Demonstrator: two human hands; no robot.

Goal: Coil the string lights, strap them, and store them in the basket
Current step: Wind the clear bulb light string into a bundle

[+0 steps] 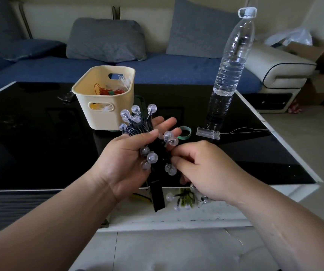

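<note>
Left hand [124,163] cradles the coiled string lights [151,157] above the table [39,143] edge, its grip closed round the bundle so the loops stay together. Right hand [202,169] pinches a strand beside the coil, probably to feed in slack. The basket [102,114] stands just behind, and a green band [184,133] lies near.

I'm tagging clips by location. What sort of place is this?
Most likely a home living room: a blue sofa with grey cushions stands behind a glossy black coffee table holding a cream basket and a water bottle.
</note>
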